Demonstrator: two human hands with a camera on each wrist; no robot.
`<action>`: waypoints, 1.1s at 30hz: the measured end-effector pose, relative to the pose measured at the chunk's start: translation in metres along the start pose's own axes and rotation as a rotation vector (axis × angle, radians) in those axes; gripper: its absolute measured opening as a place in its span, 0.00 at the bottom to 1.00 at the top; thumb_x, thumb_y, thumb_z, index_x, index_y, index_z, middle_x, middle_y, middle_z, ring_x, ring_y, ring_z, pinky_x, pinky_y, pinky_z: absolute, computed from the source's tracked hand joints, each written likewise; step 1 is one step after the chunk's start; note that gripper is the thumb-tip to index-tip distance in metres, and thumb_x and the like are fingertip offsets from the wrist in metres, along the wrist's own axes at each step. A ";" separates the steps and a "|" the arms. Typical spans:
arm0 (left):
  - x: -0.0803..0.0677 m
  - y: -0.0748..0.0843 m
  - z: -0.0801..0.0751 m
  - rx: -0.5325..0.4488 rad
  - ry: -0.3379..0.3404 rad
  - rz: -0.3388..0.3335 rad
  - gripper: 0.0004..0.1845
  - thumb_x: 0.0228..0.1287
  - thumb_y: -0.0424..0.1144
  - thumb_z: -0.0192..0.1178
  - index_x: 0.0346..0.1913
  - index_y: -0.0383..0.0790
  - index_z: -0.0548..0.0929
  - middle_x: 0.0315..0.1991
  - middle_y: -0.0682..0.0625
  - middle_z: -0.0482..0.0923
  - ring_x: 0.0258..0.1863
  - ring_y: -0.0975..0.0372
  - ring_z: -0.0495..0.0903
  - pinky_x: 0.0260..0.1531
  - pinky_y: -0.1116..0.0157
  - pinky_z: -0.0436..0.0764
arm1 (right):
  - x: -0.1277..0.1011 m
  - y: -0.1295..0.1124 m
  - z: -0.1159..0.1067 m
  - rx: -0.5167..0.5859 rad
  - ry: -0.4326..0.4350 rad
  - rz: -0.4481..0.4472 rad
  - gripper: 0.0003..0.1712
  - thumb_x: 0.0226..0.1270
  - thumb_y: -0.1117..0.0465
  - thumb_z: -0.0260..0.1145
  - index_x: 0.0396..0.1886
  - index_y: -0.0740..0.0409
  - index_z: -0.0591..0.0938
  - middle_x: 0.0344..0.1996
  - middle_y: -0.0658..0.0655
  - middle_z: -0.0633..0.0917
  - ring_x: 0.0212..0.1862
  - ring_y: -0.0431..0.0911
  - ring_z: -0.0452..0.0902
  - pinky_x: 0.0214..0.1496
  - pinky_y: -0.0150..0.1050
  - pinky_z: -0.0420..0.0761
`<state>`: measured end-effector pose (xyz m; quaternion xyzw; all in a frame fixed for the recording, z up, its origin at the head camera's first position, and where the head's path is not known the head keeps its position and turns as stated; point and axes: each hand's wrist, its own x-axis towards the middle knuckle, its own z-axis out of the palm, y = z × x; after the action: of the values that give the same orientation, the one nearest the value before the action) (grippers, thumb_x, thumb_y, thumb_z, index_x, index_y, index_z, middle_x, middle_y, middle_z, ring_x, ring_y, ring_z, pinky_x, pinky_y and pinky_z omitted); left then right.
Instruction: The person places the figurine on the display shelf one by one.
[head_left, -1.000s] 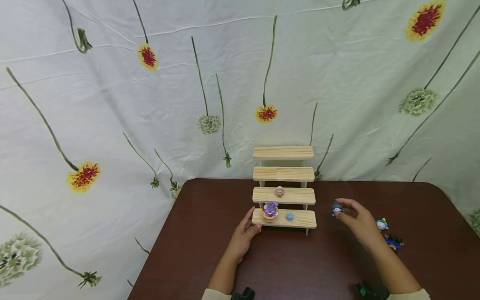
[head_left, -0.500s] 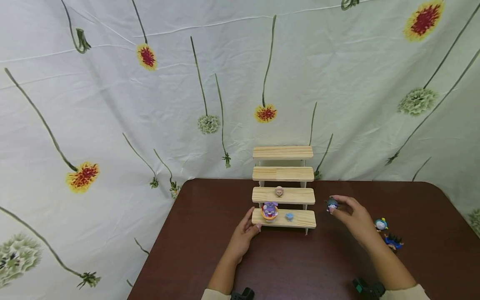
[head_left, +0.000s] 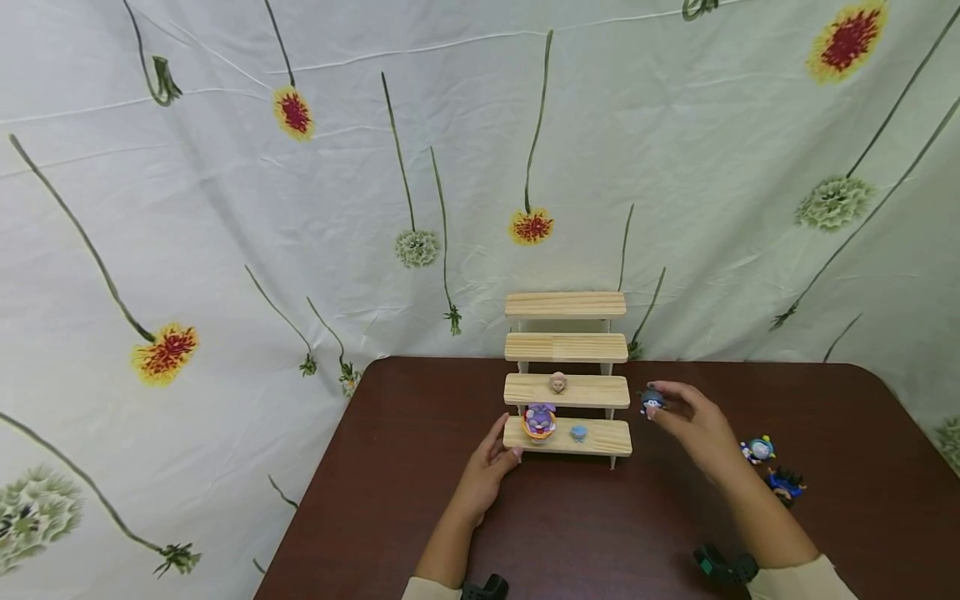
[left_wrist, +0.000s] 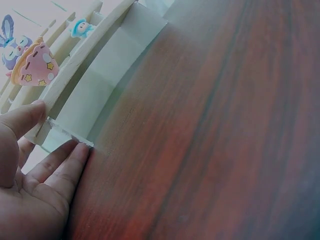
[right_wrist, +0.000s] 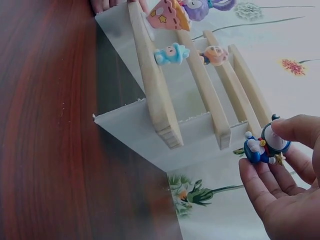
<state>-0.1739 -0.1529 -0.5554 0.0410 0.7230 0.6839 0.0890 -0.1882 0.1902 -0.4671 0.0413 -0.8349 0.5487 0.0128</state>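
A four-tier wooden display stand (head_left: pixel 567 392) stands at the back of the table. My left hand (head_left: pixel 482 477) holds the left end of its lowest step; in the left wrist view the thumb lies on the wood and the fingers touch the white side panel (left_wrist: pixel 112 70). My right hand (head_left: pixel 699 427) pinches a dark blue figurine (right_wrist: pixel 267 142) between thumb and fingers, in the air just right of the stand. The lowest step bears a purple-eared figurine (head_left: pixel 540 420) in a pink and orange cone and a small light-blue figurine (head_left: pixel 579 433). A beige-headed figurine (head_left: pixel 558 382) stands one step higher.
Right of the stand, by my right forearm, a blue-and-white figurine (head_left: pixel 761 449) and a darker blue figurine with black spikes (head_left: pixel 785 485) lie on the brown table (head_left: pixel 600 533). A flower-print cloth (head_left: pixel 337 192) hangs behind the table.
My right hand has moved left and slightly away from me with the dark blue figurine, closer to the stand. My left hand has stayed on the stand's lowest step.
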 end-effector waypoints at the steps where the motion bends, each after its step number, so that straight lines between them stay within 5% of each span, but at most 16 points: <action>1: 0.000 0.000 0.000 0.000 0.001 -0.002 0.38 0.76 0.43 0.58 0.82 0.50 0.52 0.72 0.34 0.68 0.65 0.51 0.76 0.65 0.59 0.78 | 0.001 -0.001 0.000 -0.005 0.000 -0.003 0.30 0.74 0.51 0.65 0.70 0.58 0.73 0.63 0.62 0.76 0.52 0.32 0.77 0.49 0.23 0.79; 6: 0.000 0.000 0.000 -0.002 0.005 -0.013 0.38 0.76 0.43 0.58 0.82 0.52 0.52 0.72 0.35 0.68 0.67 0.51 0.75 0.66 0.59 0.78 | 0.005 -0.004 0.003 -0.017 0.004 -0.026 0.30 0.73 0.50 0.66 0.69 0.58 0.74 0.64 0.62 0.76 0.60 0.53 0.77 0.49 0.24 0.79; 9: 0.000 0.000 0.000 0.000 0.003 -0.007 0.38 0.76 0.43 0.58 0.82 0.51 0.52 0.73 0.35 0.67 0.67 0.50 0.75 0.66 0.58 0.77 | 0.008 -0.006 0.005 -0.013 0.001 -0.034 0.29 0.73 0.50 0.66 0.69 0.57 0.75 0.64 0.62 0.76 0.62 0.57 0.76 0.49 0.23 0.79; 20: -0.001 0.001 0.001 0.014 0.003 0.006 0.38 0.76 0.43 0.58 0.82 0.51 0.52 0.73 0.34 0.67 0.66 0.52 0.76 0.64 0.61 0.79 | 0.018 -0.011 0.013 0.065 -0.014 -0.041 0.30 0.72 0.54 0.68 0.69 0.59 0.74 0.63 0.65 0.79 0.51 0.27 0.76 0.51 0.21 0.78; 29: -0.001 0.000 0.000 -0.003 -0.001 0.004 0.38 0.76 0.42 0.57 0.82 0.50 0.52 0.73 0.33 0.67 0.67 0.50 0.75 0.65 0.59 0.78 | 0.025 -0.010 0.023 0.103 -0.014 -0.080 0.29 0.72 0.57 0.67 0.68 0.63 0.74 0.61 0.66 0.79 0.49 0.25 0.75 0.51 0.20 0.78; 33: 0.000 0.000 0.000 0.007 -0.004 0.015 0.38 0.76 0.43 0.57 0.82 0.48 0.51 0.72 0.33 0.67 0.67 0.50 0.75 0.64 0.60 0.79 | 0.028 -0.013 0.026 0.107 -0.013 -0.086 0.28 0.72 0.58 0.67 0.67 0.64 0.74 0.60 0.68 0.79 0.52 0.32 0.77 0.51 0.20 0.78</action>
<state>-0.1734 -0.1529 -0.5557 0.0479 0.7251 0.6817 0.0853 -0.2141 0.1594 -0.4639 0.0814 -0.8019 0.5911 0.0286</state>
